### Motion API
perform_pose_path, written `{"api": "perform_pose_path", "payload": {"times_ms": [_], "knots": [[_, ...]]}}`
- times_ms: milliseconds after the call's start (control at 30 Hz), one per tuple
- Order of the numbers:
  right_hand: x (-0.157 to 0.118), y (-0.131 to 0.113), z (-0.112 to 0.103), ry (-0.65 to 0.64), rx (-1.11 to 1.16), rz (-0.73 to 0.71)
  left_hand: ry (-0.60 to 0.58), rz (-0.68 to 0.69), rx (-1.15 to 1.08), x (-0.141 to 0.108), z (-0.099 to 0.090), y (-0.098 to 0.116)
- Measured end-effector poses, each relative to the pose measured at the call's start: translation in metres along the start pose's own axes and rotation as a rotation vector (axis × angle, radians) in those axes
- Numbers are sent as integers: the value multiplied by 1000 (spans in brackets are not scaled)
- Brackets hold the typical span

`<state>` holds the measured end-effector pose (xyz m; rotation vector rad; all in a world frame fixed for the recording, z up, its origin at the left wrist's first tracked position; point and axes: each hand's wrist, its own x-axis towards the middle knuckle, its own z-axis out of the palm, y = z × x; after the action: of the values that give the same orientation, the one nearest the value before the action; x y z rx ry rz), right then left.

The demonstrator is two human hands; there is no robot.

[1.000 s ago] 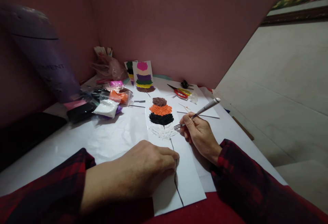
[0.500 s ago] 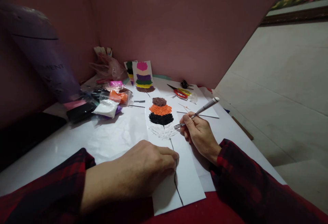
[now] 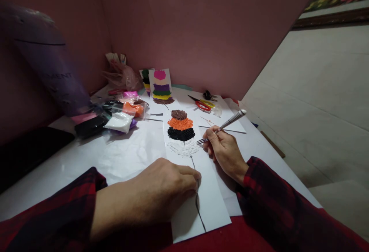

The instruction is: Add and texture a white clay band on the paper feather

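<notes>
A long white card (image 3: 211,202) lies in front of me with a feather shape made of clay-like strands: brown, orange, black and white bands above a thin black stem. My left hand (image 3: 173,186) rests on the card with curled fingers, holding it down beside the stem; its fingertips are partly hidden. Pinched in my right hand (image 3: 220,144) is a fork (image 3: 232,120) with a ridged, pale-ended handle pointing up and right. The fork's tines are at the right edge of the white band (image 3: 184,148); whether they touch it I cannot tell.
Bags of coloured clay (image 3: 119,121) are piled at the left. Red-handled scissors (image 3: 203,105) lie at the back right. A finished-looking striped feather card (image 3: 160,85) leans near the pink wall, by a clear plastic bag (image 3: 123,75). A tall purple package (image 3: 49,60) stands far left.
The fork's tines have shifted very slightly to the right along the white band's edge. My left hand and the card stay where they were.
</notes>
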<state>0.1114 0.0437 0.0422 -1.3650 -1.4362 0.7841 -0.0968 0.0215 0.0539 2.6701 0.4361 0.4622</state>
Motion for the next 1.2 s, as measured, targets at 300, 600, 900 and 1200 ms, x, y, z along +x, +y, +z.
{"api": "perform_pose_path", "payload": {"times_ms": [300, 600, 900, 1200], "knots": [[1, 0, 0, 28, 15, 11, -72, -36, -65, 3, -4, 1], [0, 0, 1, 29, 92, 3, -58, -27, -61, 3, -2, 0], [0, -1, 1, -22, 55, -38, -71, -33, -69, 3, -3, 1], [0, 1, 1, 7, -59, -48, -86, -58, -90, 2, -2, 0]]}}
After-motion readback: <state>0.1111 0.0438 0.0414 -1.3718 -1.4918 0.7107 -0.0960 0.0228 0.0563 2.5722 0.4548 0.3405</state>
